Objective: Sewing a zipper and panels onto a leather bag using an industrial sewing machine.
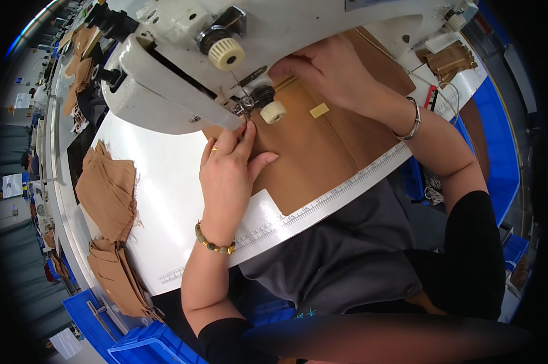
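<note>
A large brown fabric piece (304, 158) lies under the white sewing machine (165, 91), with a seam line and a small yellow label (319, 110) on it. My left hand (228, 164) rests on the fabric's left edge, fingers stretched toward the presser foot (245, 108) and thumb spread. Past the needle area, my right hand (331, 70) reaches beneath the machine arm over the fabric. Its thumb and fingers are drawn together; the machine partly hides the fingertips, so what they pinch does not show.
Stacks of cut brown pieces (107, 194) lie at the left table edge. A ruler strip (347, 185) runs along the front edge. At the right are a folded brown bundle (448, 62) and a red tool (430, 96). Blue bins (143, 346) stand below.
</note>
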A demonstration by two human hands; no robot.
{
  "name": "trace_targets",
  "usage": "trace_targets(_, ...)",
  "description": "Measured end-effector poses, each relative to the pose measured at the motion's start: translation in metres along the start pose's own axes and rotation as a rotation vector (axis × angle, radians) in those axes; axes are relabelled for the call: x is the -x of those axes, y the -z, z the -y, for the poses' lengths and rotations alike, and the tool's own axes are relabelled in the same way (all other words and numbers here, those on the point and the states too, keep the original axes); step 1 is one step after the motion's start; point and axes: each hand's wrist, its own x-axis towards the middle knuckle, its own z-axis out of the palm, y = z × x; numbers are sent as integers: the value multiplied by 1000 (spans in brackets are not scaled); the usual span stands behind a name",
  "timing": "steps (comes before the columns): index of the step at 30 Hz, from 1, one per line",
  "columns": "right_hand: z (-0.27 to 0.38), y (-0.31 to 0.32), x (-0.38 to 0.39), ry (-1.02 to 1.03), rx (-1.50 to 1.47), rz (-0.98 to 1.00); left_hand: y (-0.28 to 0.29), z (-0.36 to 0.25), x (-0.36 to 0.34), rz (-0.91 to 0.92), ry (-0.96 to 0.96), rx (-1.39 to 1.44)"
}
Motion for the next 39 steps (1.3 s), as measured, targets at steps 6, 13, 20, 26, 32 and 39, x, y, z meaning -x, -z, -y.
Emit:
trace_targets(6,6,5,-7,-21,-121,41,3,-4,1,41,49,16)
trace_targets(13,17,47,-3,108,267,500,2,-4,0,18,32,-1)
trace_targets(20,82,69,49,355,216,790,0,-1,1,-8,-19,-28)
trace_targets(26,124,14,68,300,-93,277,-4,1,1,47,73,3)
trace_targets(32,155,-21,50,70,-214,31,-7,6,10,-61,9,141)
trace_targets(39,162,-48,14,-28,-373,-81,-16,12,17,-133,-21,208)
